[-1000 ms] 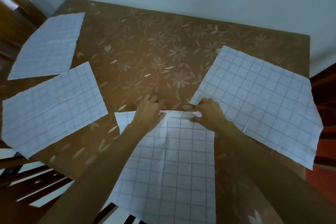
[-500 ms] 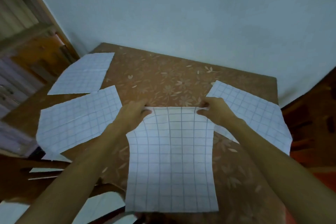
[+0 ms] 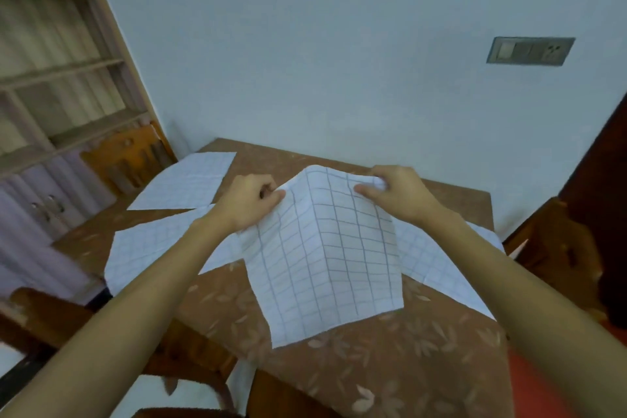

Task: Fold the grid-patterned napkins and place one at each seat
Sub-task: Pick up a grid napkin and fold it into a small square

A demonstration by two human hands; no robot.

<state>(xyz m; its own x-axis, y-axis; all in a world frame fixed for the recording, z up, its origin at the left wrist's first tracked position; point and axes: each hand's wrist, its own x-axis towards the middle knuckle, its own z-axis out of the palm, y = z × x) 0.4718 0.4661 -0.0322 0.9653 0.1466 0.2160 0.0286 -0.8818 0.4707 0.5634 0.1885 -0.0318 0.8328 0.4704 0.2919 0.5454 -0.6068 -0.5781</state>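
the left grip [image 3: 249, 205] and right grip [image 3: 398, 195] are bare, both forearms [image 3: 135, 309] bare to the frame's edge.

Matt gridded cloth napkin [image 3: 325, 258]; floral fabric tablecloth [image 3: 390, 360]; glossy wooden chair [image 3: 125, 156].

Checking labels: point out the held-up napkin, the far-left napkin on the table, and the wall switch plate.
held-up napkin [image 3: 325, 254], head view, middle of the hanging cloth.
far-left napkin [image 3: 188, 181], head view, centre of the flat sheet.
wall switch plate [image 3: 531, 50], head view, middle of the plate.
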